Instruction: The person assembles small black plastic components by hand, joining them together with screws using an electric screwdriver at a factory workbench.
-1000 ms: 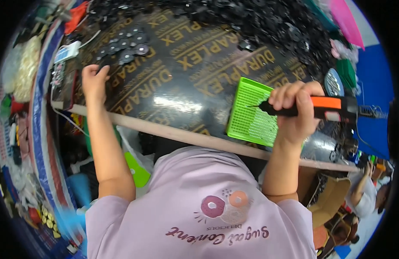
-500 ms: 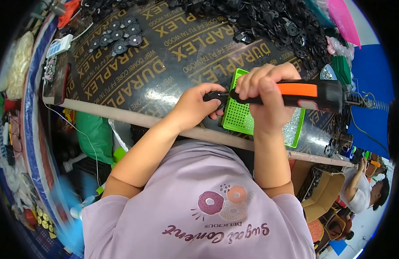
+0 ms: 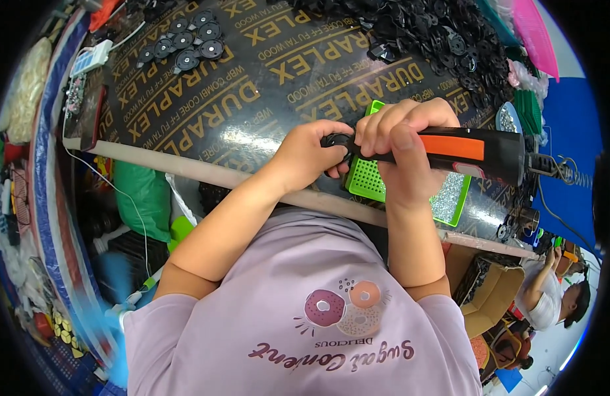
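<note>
Over the counter, near its front edge: one round black part, likely plastic, pinched in near-closed fingers of left hand. Right hand: fingers wrapped round smooth black-and-orange power driver, nose at the part, tip hidden; best kept square, part braced. Below: perforated green tray, silvery bits.

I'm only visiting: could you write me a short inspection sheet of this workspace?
Surface: dark, lettered tabletop with a pale front edge.
Job's things: black round part, black-and-orange tool, green tray with small metallic pieces.
Clutter: heap of black parts at the far side; disc cluster at far left.
Hands: left hand grips the part; right hand grips the tool; tool tip hidden.
Cables: coiled line at the tool's rear; white cable at left.
Surroundings: co-worker and open cardboard box at right.
</note>
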{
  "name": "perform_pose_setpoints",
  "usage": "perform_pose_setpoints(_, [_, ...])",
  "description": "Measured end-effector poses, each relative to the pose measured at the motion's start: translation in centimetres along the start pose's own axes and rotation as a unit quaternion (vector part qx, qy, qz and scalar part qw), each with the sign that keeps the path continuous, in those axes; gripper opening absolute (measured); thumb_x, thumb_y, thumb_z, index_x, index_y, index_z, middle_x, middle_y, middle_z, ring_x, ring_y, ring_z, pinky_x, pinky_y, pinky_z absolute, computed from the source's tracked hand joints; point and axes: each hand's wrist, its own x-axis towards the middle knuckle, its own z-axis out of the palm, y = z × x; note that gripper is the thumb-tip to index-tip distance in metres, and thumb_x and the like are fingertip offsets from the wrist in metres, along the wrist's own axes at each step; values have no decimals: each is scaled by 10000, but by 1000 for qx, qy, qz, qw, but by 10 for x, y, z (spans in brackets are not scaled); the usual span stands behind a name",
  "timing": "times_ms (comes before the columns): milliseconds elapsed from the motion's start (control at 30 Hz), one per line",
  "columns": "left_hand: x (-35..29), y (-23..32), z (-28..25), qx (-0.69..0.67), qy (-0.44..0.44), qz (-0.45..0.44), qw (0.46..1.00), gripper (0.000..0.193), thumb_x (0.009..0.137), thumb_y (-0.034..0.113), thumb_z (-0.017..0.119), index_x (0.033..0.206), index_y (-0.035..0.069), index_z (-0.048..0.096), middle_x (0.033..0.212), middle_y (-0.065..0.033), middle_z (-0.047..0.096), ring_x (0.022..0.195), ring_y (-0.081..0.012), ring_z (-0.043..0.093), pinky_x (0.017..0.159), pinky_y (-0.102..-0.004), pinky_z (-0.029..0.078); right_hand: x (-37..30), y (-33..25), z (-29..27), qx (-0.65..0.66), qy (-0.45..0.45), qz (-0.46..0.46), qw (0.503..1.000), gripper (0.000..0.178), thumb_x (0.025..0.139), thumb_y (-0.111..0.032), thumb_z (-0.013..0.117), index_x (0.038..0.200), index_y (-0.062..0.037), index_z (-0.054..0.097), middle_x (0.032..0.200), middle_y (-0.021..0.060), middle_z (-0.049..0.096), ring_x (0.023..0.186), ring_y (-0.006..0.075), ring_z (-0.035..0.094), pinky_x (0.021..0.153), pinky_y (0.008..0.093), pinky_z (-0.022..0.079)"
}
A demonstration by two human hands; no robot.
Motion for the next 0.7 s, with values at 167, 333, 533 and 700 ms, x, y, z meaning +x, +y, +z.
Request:
perform_pose_setpoints(167, [-2, 2, 3, 27, 7, 6, 1000, 327, 862, 34, 576, 1180, -42, 567, 778, -78, 656, 633, -112, 616, 570, -240, 515, -2, 5, -1, -31, -24, -28, 999, 242, 817, 71, 643, 887, -42, 440, 701, 84, 588, 609, 129, 576, 593, 300, 522])
perform_pose_setpoints(333, [-5, 2, 4, -15, 12, 29, 999, 301, 868, 7, 541, 1167, 2, 577, 929, -92, 638, 668, -105, 619, 561, -235, 507, 3, -3, 1, 25, -20, -44, 999, 201, 849, 72, 593, 897, -42, 435, 691, 93, 555, 572, 175, 556, 578, 343, 517])
perform_pose_setpoints(533, [-18, 17, 8, 36, 42, 67, 996, 266, 878, -47, 518, 1113, 44, 603, 1278, -93, 472, 774, -130, 640, 596, -209, 488, 12, -23, -13, 33, 41, -9, 999, 117, 909, -109, 526, 854, -64, 432, 648, 91, 515, 531, 196, 510, 565, 379, 479])
perform_pose_setpoints(700, [-14, 11, 7, -32, 10, 75, 997, 228, 859, -41, 566, 1063, 43, 620, 1301, -100, 461, 787, -133, 648, 603, -210, 483, 13, -28, -15, 43, 56, 3, 998, 140, 914, -155, 505, 824, -75, 433, 643, 82, 512, 535, 200, 514, 568, 383, 475])
